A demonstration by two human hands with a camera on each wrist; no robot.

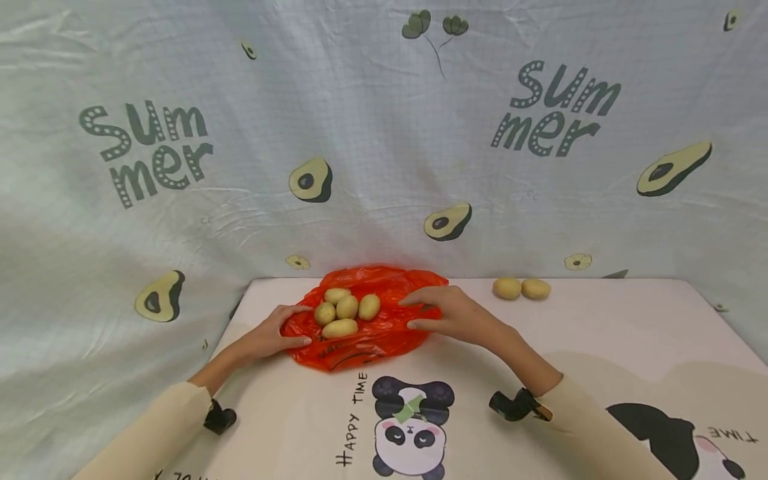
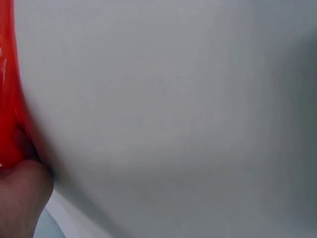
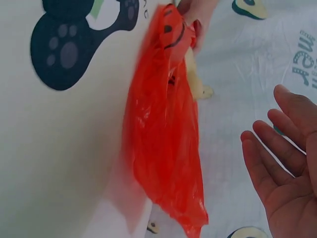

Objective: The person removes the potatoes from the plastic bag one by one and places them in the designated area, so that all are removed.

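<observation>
A red plastic bag (image 1: 384, 340) lies spread on the table near its far edge, with several potatoes (image 1: 347, 307) on its left half. My left hand (image 1: 270, 333) grips the bag's left edge, thumb toward the front and fingers toward the back. In the left wrist view the thumb (image 2: 25, 191) is against the red plastic. Over the bag's right side is my right hand (image 1: 459, 313), its fingers loosely spread. The right wrist view shows that hand (image 3: 292, 163) with nothing in its palm, apart from the bag (image 3: 163, 129).
Two more potatoes (image 1: 521, 289) sit side by side at the table's far edge, right of the bag. A pale cloth with avocado prints (image 1: 372, 120) hangs behind. The table cover (image 1: 480, 427) bears panda drawings. Dark wrist cameras (image 1: 513, 405) are strapped to both wrists.
</observation>
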